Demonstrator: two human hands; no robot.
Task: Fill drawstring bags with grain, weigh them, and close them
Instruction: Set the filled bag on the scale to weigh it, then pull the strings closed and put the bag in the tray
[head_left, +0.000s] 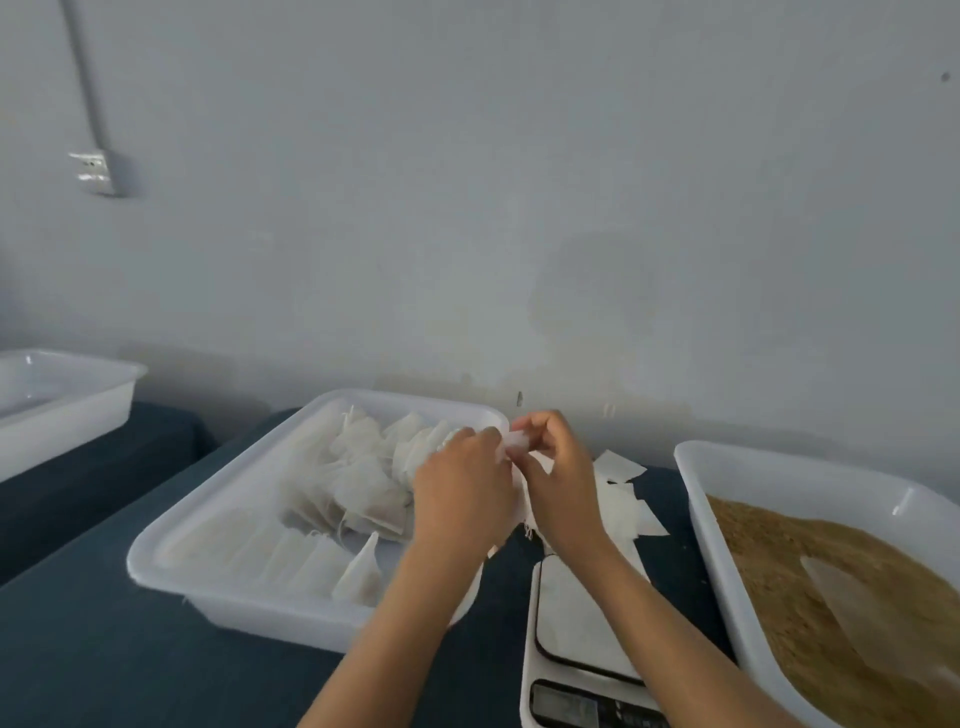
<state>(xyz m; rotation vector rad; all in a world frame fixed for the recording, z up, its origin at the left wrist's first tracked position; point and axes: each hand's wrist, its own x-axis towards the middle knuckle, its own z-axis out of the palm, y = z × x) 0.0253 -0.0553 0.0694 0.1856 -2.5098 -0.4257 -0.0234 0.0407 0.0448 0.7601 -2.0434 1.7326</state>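
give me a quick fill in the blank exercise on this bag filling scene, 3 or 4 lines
1. Both hands, left hand and right hand, hold one small white ____.
2. The tray at the right holds brown ____.
3. The scale stands between the two near ____.
4. The filled bags lie in the ____ tray.

Missing words: bag; grain; trays; middle

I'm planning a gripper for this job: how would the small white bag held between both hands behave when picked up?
The bag probably handles floppy: it creases between the left hand and right hand. Likely very light, thin like the flat bags on the cloth.
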